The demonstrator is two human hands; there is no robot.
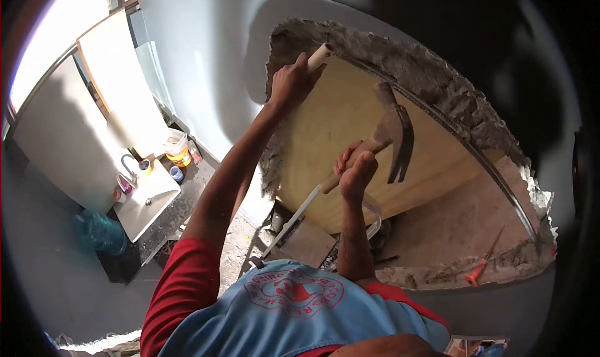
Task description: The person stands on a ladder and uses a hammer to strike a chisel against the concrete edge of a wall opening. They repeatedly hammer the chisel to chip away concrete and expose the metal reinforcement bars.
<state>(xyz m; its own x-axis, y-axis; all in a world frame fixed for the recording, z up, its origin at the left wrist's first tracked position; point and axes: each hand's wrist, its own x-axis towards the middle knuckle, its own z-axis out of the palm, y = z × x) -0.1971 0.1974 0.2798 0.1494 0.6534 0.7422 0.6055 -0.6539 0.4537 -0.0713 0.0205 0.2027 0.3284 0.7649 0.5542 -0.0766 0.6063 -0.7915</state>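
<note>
My left hand (292, 85) is raised at the upper left edge of the broken wall opening, its fingers wrapped round a pale rod-like handle (320, 57). One end of that handle points up at the rough concrete edge (300, 35); the rest is hidden in my fist. In front of the plywood sheet (325, 125), my right hand (357, 171) grips a claw hammer (400, 135) by its wooden shaft. The hammer head is up and to the right of my fingers, with the curved claw hanging downward.
A steel bar (437, 116) runs along the opening's upper edge. An orange-handled pointed tool (476, 272) lies on the lower ledge. To the left are a white sink (140, 213), a blue water jug (103, 232) and a yellow-labelled tub (179, 154). Debris covers the floor (234, 257).
</note>
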